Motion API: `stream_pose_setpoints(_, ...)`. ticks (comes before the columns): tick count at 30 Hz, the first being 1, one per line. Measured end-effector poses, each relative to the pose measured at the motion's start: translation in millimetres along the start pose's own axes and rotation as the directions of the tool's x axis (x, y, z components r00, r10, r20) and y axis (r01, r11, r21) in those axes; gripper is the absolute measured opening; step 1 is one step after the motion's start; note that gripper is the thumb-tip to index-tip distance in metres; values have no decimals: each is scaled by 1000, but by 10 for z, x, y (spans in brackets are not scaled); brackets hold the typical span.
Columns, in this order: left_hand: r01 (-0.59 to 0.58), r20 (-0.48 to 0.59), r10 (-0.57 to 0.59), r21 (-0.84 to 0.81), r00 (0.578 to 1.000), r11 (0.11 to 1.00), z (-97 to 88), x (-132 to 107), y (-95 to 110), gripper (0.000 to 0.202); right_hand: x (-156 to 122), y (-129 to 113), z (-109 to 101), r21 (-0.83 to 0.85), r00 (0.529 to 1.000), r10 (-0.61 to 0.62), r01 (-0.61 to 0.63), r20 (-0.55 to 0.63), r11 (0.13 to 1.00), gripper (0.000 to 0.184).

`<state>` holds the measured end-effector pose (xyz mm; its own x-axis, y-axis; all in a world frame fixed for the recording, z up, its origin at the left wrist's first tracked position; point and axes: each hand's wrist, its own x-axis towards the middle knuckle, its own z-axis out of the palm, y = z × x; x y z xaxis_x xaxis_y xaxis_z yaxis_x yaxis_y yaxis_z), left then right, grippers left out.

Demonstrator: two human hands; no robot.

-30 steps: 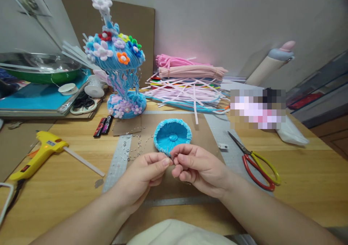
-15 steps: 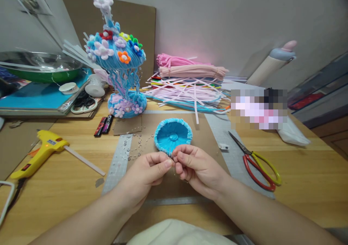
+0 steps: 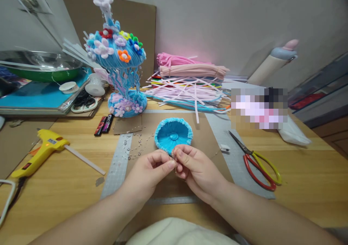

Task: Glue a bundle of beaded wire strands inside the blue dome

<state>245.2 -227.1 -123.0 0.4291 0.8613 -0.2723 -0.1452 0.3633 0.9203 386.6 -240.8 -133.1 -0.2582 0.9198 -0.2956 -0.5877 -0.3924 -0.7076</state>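
Note:
Fingertips pinched together, my left hand (image 3: pixel 152 170) and my right hand (image 3: pixel 199 169) meet over the brown cardboard. Between them is a thin, pale strand (image 3: pixel 173 154), very fine and partly hidden by the fingers. Just beyond the fingers sits a blue fluffy-rimmed bowl shape (image 3: pixel 174 136), its hollow side up, with a round disc at its centre. To the left of it lies a string of clear beads (image 3: pixel 139 143) in loose curves. Whether the strand in my fingers joins these beads, I cannot tell.
A yellow glue gun (image 3: pixel 43 152) lies at left, its glue stick pointing right. Red-and-yellow-handled scissors (image 3: pixel 258 161) rest at right. Behind stand a blue flower-covered jellyfish-like ornament (image 3: pixel 116 53) and stacked pipe cleaners (image 3: pixel 190 82). A steel bowl (image 3: pixel 40 69) is at far left.
Both hands stay pinched on the strand. The left fingertips have shifted slightly to the right, closer to the right hand. The bowl shape and tools remain in place.

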Motion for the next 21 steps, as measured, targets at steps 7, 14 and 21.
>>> stream_pose_setpoints(7, 124, 24, -123, -45, 992, 991, -31, -19, -34, 27, -15, 64, 18, -75, 989, -131, 126, -66, 989, 30)
stream_pose_setpoints(14, 147, 82, -142, -60, 986, 987, -67, -18, -111, 23, -39, 146, 16, -135, 952, -301, 292, -50, 947, 21)
stream_pose_setpoints(21, 93, 76, -88, -75, 993, 993, -42, -28, -35, 23, -23, 93, 10, -91, 973, -231, 230, -4, 969, 21)
